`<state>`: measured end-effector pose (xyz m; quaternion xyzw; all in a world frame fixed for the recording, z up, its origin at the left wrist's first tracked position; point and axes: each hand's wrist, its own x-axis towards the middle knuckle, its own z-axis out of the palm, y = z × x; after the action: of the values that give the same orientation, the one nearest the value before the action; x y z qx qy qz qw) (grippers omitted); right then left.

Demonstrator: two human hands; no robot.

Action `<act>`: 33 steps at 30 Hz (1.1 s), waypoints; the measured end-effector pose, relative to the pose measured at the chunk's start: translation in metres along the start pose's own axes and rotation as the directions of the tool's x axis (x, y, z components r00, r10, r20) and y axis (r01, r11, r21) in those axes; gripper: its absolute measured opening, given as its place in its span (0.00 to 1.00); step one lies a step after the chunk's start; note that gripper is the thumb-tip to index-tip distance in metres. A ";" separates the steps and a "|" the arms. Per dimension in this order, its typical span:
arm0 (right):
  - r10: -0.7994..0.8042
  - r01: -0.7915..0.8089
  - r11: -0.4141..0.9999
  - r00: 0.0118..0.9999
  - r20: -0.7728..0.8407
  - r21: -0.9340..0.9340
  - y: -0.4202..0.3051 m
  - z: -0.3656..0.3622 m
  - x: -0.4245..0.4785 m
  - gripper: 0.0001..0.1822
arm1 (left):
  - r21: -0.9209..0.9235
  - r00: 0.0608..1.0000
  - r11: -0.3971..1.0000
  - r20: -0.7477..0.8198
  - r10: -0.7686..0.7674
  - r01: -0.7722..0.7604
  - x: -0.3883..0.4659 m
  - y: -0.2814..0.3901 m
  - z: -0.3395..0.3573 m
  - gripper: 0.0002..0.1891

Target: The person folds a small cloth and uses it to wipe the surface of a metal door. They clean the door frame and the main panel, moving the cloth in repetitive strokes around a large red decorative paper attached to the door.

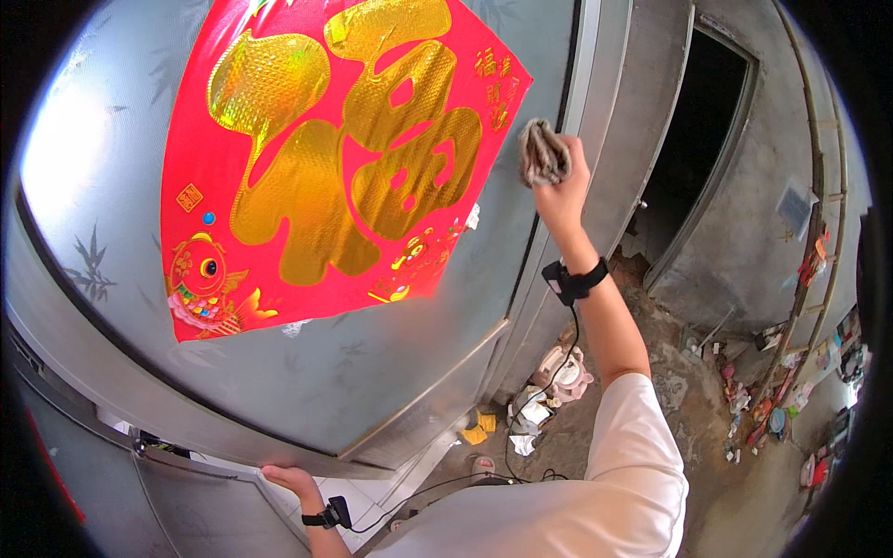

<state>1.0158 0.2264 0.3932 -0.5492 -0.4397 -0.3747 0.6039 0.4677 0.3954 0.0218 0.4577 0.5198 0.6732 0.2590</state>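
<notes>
My right hand (564, 188) grips a bunched grey-brown cloth (543, 153) at the right edge of a frosted glass door pane (418, 349), beside the door's metal frame (582, 91). A large red paper decoration (328, 300) with gold characters and a printed fish is stuck on the glass, just left of the cloth. Low on the left, my left hand (289, 478) rests against the door's metal edge, its fingers partly hidden; whether it grasps the edge I cannot tell. Both wrists wear black straps with small devices and cables.
Behind the right arm is a dark doorway (691, 132). A ladder (813, 307) leans on the grey wall at right, with scattered items at its foot. A pink-and-white plastic item (561, 373), papers and a yellow cloth (480, 427) lie on the floor. A black cable (516, 418) trails below.
</notes>
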 end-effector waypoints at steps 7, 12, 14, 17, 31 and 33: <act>-0.208 0.213 0.977 0.966 0.151 -0.021 -0.015 0.000 -0.040 0.25 | -0.050 1.000 0.999 0.025 -0.015 0.016 0.002 0.007 0.000 0.40; -0.281 0.297 0.955 0.905 0.319 -0.002 -0.020 -0.005 -0.066 0.27 | -0.020 0.999 0.999 0.027 -0.036 0.037 0.006 -0.010 -0.004 0.39; -0.311 0.326 0.945 0.894 0.322 0.007 -0.022 -0.005 -0.070 0.27 | -0.004 0.997 0.999 0.076 -0.033 0.034 0.009 -0.024 -0.009 0.42; -0.340 0.371 0.928 0.866 0.367 -0.017 -0.022 -0.007 -0.062 0.25 | -0.065 0.991 0.993 0.094 -0.095 0.101 0.015 -0.045 -0.016 0.42; -0.117 0.123 0.992 0.982 0.148 -0.030 -0.004 -0.021 0.082 0.15 | -0.042 0.993 0.998 0.110 -0.048 0.053 0.015 -0.049 -0.013 0.42; -0.080 0.088 0.994 0.990 0.119 -0.066 -0.004 -0.022 0.089 0.14 | -0.052 0.995 0.998 0.103 -0.021 0.026 0.014 -0.044 -0.011 0.42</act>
<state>1.0438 0.2069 0.4782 -0.5721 -0.4834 -0.3824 0.5411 0.4461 0.4162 -0.0149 0.4783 0.4932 0.6594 0.3051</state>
